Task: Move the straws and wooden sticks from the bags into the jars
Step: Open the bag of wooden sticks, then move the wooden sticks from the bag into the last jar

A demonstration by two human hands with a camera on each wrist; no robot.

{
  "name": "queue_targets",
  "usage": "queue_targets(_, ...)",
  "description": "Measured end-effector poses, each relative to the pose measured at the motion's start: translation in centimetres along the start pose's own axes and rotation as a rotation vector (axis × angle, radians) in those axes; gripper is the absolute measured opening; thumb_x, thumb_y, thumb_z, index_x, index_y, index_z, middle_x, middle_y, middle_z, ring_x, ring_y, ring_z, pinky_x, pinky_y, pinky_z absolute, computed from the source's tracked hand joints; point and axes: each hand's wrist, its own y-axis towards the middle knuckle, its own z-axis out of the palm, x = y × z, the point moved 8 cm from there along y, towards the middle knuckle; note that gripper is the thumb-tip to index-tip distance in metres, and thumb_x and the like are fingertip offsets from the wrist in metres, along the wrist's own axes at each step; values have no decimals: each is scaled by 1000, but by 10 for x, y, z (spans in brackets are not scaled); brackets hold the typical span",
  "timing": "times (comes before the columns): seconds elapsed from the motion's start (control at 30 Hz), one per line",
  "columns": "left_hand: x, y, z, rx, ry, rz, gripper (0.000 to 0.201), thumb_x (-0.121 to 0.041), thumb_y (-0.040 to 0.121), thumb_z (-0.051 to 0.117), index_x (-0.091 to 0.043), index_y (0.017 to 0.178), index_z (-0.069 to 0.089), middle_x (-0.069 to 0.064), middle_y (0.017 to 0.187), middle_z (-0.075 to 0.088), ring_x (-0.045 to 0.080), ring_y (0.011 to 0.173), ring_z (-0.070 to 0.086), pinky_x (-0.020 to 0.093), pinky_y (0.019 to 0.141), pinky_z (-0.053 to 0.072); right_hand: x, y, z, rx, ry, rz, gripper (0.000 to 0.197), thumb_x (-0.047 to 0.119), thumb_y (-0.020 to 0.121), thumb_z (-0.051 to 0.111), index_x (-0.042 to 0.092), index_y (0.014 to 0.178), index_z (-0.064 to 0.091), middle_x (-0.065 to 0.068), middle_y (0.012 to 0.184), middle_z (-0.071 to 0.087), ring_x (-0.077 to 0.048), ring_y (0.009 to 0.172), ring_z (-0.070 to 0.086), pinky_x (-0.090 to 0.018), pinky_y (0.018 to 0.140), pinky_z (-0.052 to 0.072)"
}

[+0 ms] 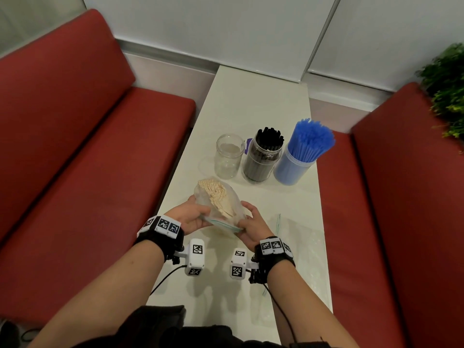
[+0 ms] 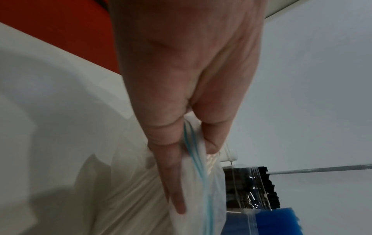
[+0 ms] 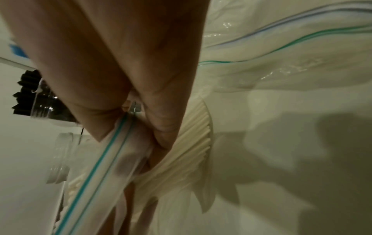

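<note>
Over the counter (image 1: 253, 101), my left hand (image 1: 192, 217) and right hand (image 1: 253, 226) pinch the wooden-stick zip bag (image 1: 221, 197) at its seal; no writing legible.

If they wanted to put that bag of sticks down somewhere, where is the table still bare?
Bare table lies beyond the glass jar, black straw jar and blue straw jar, toward the wall. A smaller strip lies left of the glass jar. It is crowded between jars and both hands; an empty bag lies right.

Blue straws (image 1: 310, 139), black straws (image 1: 270, 137)
</note>
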Motion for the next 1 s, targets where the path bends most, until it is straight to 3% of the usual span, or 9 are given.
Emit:
queue_targets(0.13,9,-2,-2,1,67,12,54,19,96,39,-20,133,45,17,131,62,33,93,71,41,57,63,4,-2,-9,-102,-249,-52,61,-20,85,36,24,124,52,-21,105,63,-34,87,65,-40,62,57)
queue_targets(0.3,20,-9,-10,-52,246,16,58,15,90,38,-27,125,58,4,112,67,20,86,68,34,61,58,11,-3,-4,-153,-477,-77,58,-2,91,36,26,138,55,-14,126,64,-42,113,63,-56,92,56)
queue_targets(0.43,15,-14,-16,-45,247,20,36,4,79,47,-11,109,59,11,101,54,21,86,54,29,61,55,19,0,1,-140,-539,-126,34,16,97,44,17,127,60,-9,125,63,-30,113,59,-45,100,50)
queue_targets(0.53,5,-14,-18,-29,73,52,11,-10,90,55,-7,92,66,8,91,65,19,74,63,30,61,58,23,1,6,-137,-545,-210,26,24,101,51,14,118,66,-9,119,68,-24,104,63,-36,91,51)
queue_targets(0.6,-2,-11,-18,-25,69,69,23,-25,102,55,-10,108,71,6,101,74,21,89,70,39,79,61,22,3,8,-144,-538,-254,26,25,103,50,9,113,69,-13,114,70,-30,104,65,-42,95,51)
queue_targets(0.7,-14,-10,-19,-51,175,129,35,-27,109,47,-7,131,64,11,116,76,27,108,71,49,103,53,18,5,11,-132,-529,-272,22,21,104,48,11,100,67,-11,96,65,-27,88,59,-38,82,49)
queue_targets(0.8,-24,-4,-32,-131,168,142,39,-22,109,49,2,137,59,21,133,66,34,121,65,50,109,49,14,8,5,-182,-526,-267,22,18,105,45,14,91,61,-10,87,59,-21,75,54,-32,69,45)
queue_targets(0.9,-27,3,-37,-93,-31,103,43,-20,107,48,5,141,55,22,137,63,33,112,67,42,92,55,12,3,-6,-318,-593,-267,15,16,106,43,13,102,57,-8,79,56,-16,57,48,-21,47,40)
queue_targets(1.0,-23,2,-29,-14,-81,39,47,-26,107,45,1,145,52,20,142,61,35,123,63,46,97,53,19,-14,-2,-406,-807,-350,31,6,100,48,20,128,53,-13,109,59,-25,86,58,-31,74,51)
